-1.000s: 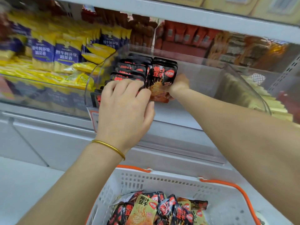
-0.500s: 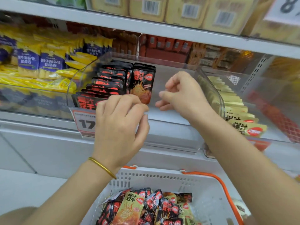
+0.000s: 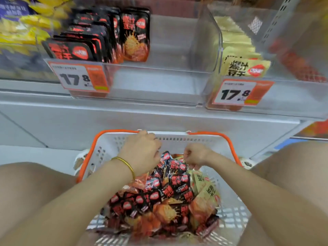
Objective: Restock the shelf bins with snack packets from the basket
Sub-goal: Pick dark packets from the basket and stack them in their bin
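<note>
White plastic basket (image 3: 177, 139) sits low between your legs (image 3: 35, 183), heaped with black packets (image 3: 170, 189) and some tan packets (image 3: 204, 185) mixed in on its right side. Your left hand (image 3: 142, 153) and right hand (image 3: 195, 154) both reach into the far end of the heap, fingers curled downward. The backs of the hands and the blur hide your fingertips, so I cannot tell whether either hand has closed on a packet.

The likeliest slip is a mixed grab. The two colours overlap where your right hand digs, and a tan packet could ride up with the black ones and land in the wrong bin. A loose handful could also shed slick packets onto the floor on the way up.

Above, the clear bin (image 3: 159, 82) holds a standing black row (image 3: 85, 43) on its left, with bare space to the right. Push in carelessly and that row may topple. The clear divider (image 3: 205, 41) walls it off from the neighbouring tan stock (image 3: 245, 66). The bin's front wall and price tag (image 3: 78, 77) stand in your path, so you must lift over them. The orange handle (image 3: 220, 137) lies folded on the rim, near your right wrist.
</note>
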The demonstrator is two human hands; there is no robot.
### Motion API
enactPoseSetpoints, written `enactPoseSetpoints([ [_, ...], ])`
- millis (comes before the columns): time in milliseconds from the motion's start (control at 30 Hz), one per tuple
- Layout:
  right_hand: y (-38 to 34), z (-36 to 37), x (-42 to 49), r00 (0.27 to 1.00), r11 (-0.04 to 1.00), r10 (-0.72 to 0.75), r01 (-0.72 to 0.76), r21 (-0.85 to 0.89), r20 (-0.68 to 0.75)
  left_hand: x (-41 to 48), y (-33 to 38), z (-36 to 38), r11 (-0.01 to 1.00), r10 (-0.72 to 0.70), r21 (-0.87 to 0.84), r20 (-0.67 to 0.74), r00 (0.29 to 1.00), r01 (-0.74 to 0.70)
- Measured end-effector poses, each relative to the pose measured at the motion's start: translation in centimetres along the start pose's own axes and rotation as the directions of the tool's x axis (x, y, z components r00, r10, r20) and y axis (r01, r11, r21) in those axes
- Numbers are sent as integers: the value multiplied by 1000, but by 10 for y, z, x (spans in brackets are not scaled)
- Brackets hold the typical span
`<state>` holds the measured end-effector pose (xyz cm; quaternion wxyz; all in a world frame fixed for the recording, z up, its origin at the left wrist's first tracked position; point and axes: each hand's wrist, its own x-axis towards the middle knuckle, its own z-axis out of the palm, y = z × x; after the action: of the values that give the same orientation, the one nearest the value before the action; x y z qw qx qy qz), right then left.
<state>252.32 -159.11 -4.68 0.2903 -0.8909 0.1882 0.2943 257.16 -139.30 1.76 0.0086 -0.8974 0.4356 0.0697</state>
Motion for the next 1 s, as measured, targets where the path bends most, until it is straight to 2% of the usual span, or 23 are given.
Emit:
enactPoseSetpoints([
  [134, 27, 38, 24, 999, 975, -48, 45, -219, -7, 2, -7, 8, 998, -57, 27, 69, 996, 56],
  [234, 44, 67, 37, 1000, 955, -29, 30, -295, 9, 2, -5, 7, 996, -84, 26, 62, 995, 82],
  [334, 58, 92, 40, 999, 932, -14, -5, -363, -51, 3, -1, 7, 996, -87, 12, 72, 994, 86],
  [467, 56, 89, 40, 998, 903, -43, 14, -430, -56, 6, 1, 6, 997, -72, 14, 74, 995, 71],
  [601, 31, 55, 36, 989, 964, -150, 147, -223, 4, 11, 3, 8, 997, -66, -44, 111, 992, 71],
  [768, -5, -2, 7, 957, 955, -291, 290, 65, 4, 18, 3, 5, 972, -110, -178, 225, 968, 152],
  [901, -26, -29, -22, 936, 873, -349, 344, 344, -49, 22, -1, -7, 870, -211, -419, 160, 964, 260],
  [1001, -43, -43, -45, 916, 747, -369, 392, 537, -155, 21, -13, -29, 737, -285, -625, 56, 957, 257],
])
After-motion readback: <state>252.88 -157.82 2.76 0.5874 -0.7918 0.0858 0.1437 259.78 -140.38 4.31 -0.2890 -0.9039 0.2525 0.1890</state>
